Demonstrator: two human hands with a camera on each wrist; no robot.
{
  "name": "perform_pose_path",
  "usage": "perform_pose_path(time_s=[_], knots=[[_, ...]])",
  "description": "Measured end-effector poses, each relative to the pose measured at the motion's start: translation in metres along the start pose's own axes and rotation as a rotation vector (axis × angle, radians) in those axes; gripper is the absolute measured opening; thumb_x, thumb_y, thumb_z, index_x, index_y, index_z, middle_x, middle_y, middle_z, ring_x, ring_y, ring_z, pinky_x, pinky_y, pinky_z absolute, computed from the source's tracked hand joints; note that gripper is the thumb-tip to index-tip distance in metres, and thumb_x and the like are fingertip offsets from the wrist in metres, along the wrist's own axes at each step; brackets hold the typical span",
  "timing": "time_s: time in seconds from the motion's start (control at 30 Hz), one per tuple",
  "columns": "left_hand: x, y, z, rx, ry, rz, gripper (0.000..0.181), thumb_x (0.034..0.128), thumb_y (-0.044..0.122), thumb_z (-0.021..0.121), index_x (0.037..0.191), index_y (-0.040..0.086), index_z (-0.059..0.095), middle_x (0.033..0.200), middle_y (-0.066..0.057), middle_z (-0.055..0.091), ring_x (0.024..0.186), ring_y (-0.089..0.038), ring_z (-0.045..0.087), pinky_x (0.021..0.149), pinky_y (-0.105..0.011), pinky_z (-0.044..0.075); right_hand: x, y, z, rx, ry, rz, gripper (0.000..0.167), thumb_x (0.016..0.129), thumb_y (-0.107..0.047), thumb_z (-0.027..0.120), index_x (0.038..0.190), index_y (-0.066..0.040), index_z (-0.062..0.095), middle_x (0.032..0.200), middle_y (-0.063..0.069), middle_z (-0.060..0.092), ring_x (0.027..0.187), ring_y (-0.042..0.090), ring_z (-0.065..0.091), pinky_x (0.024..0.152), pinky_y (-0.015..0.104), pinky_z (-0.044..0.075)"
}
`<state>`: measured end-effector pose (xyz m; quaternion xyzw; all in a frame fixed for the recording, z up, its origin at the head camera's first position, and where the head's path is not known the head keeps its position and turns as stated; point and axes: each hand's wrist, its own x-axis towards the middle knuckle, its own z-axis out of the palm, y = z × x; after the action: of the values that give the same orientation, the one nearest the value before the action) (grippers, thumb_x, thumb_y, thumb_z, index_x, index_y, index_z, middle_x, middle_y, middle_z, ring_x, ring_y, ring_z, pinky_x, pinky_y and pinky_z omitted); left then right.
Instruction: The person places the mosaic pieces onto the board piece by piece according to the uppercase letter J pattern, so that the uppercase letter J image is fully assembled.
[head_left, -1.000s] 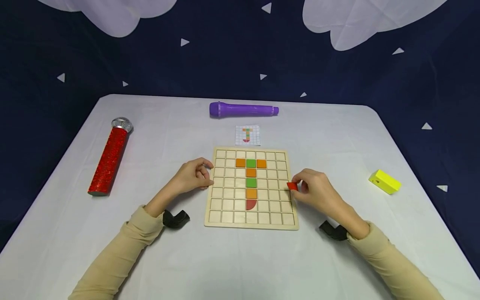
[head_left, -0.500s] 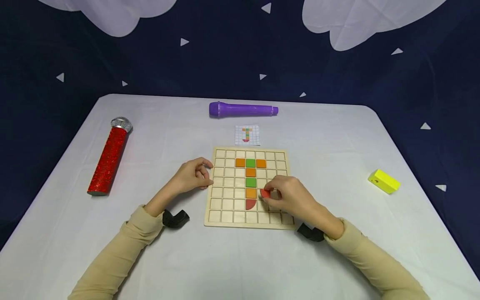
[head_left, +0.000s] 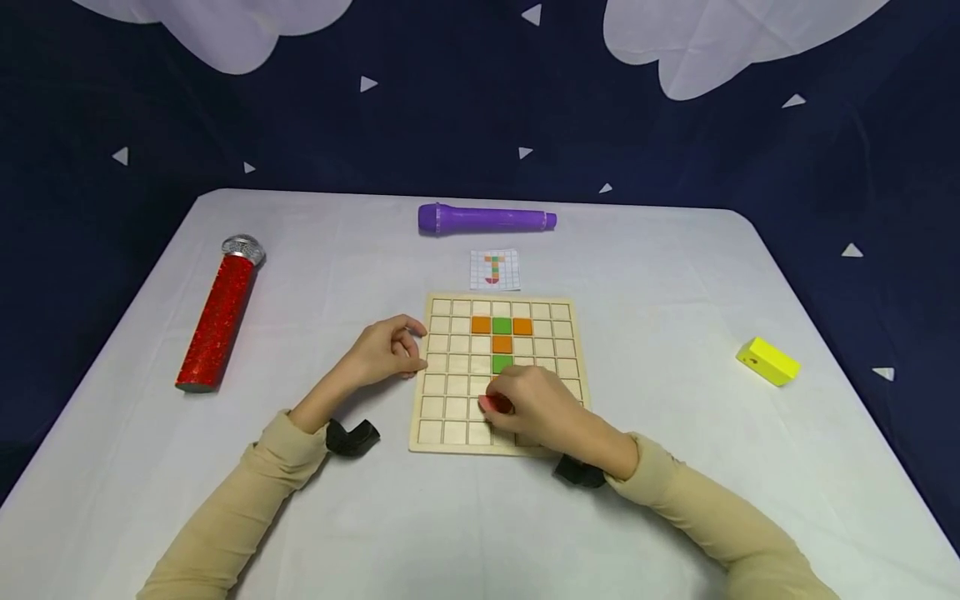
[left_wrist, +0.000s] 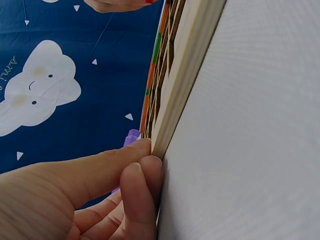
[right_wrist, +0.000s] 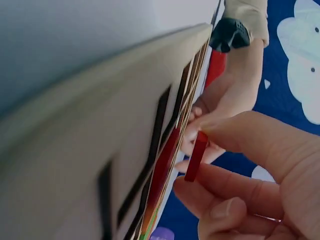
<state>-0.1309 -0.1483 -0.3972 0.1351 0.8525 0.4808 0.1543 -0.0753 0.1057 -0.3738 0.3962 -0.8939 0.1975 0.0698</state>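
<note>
A square wooden grid board (head_left: 455, 408) lies on the table with orange and green square tiles in its cells. My left hand (head_left: 381, 352) is at its left edge, the thumb and a finger touching the rim a little apart. Over the board's lower middle, my right hand (head_left: 542, 408) pinches a red piece (right_wrist: 196, 157) between thumb and fingers. That piece is held off the board in the right wrist view. Another red piece (right_wrist: 164, 162) lies in the grid; my right hand partly hides it and the lower tiles in the head view.
Beyond the board lies a card (head_left: 495, 269) with a small coloured J pattern, then a purple toy microphone (head_left: 487, 219). A red glittery microphone (head_left: 220, 317) lies at the left. A yellow block (head_left: 768, 362) is at the right. Each wrist carries a black mount (head_left: 352, 438).
From beside the board's right edge, my right hand has moved left over the grid with the red piece, now over the lower middle cells. My left hand has stayed put.
</note>
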Motion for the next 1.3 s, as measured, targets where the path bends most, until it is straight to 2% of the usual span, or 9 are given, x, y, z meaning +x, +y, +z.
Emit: perform_pose_path(time_s=[0.13,0.37,0.63,0.8,1.03,1.2,1.3], knots=[[-0.001,0.001,0.000,0.002,0.000,-0.001,0.043,0.0788,0.005,0.072,0.117,-0.003,0.052,0.078,-0.010,0.063,0.056,-0.010,0.059,0.056,-0.025,0.052,0.004,-0.007,0.001,-0.032,-0.032,0.006,0.015,0.079,-0.014,0.069,0.066,-0.010,0.062,0.061,-0.004,0.055,0.055,0.004,0.043,0.048,0.011,0.033],[0.000,0.002,0.002,0.008,0.002,-0.004,0.043,0.0787,0.005,0.071,0.117,-0.001,0.053,0.076,-0.006,0.062,0.056,-0.011,0.060,0.056,-0.026,0.053,0.005,-0.012,0.002,-0.058,-0.105,0.075,0.016,0.077,-0.017,0.073,0.068,-0.009,0.062,0.065,-0.001,0.053,0.055,0.006,0.042,0.047,0.013,0.031],[-0.001,0.001,0.001,0.014,0.011,0.011,0.042,0.0786,0.004,0.071,0.116,-0.002,0.053,0.075,-0.007,0.062,0.055,-0.009,0.059,0.055,-0.025,0.053,0.008,-0.012,0.005,-0.058,-0.102,0.111,0.016,0.076,-0.019,0.074,0.067,-0.009,0.065,0.067,-0.001,0.054,0.057,0.007,0.044,0.048,0.014,0.033],[-0.003,0.000,0.000,0.001,0.014,0.008,0.042,0.0782,0.003,0.071,0.115,-0.004,0.053,0.077,-0.011,0.063,0.055,-0.010,0.059,0.055,-0.025,0.053,0.010,-0.012,0.006,-0.049,-0.105,0.099,0.016,0.077,-0.020,0.074,0.069,-0.009,0.065,0.067,-0.001,0.055,0.057,0.006,0.044,0.048,0.013,0.033],[-0.006,0.001,0.001,-0.020,0.022,0.073,0.040,0.0775,0.004,0.071,0.112,-0.003,0.053,0.071,-0.003,0.061,0.053,-0.008,0.059,0.052,-0.024,0.051,0.010,-0.013,0.007,-0.060,-0.117,0.101,0.019,0.077,-0.019,0.073,0.067,-0.010,0.061,0.064,-0.002,0.052,0.056,0.006,0.041,0.047,0.013,0.030],[-0.003,0.000,0.001,-0.012,0.016,0.025,0.041,0.0781,0.003,0.071,0.115,-0.003,0.053,0.075,-0.009,0.063,0.054,-0.009,0.059,0.055,-0.026,0.053,0.010,-0.012,0.007,-0.069,-0.113,0.097,0.019,0.077,-0.019,0.074,0.067,-0.009,0.061,0.065,-0.001,0.053,0.056,0.006,0.042,0.048,0.013,0.032],[-0.002,-0.001,0.001,-0.012,0.009,-0.001,0.040,0.0801,0.004,0.070,0.116,-0.004,0.053,0.076,-0.011,0.063,0.055,-0.009,0.059,0.055,-0.025,0.053,0.008,-0.011,0.005,-0.044,-0.103,0.080,0.014,0.078,-0.019,0.073,0.073,-0.008,0.065,0.069,0.000,0.056,0.058,0.006,0.044,0.050,0.013,0.035]])
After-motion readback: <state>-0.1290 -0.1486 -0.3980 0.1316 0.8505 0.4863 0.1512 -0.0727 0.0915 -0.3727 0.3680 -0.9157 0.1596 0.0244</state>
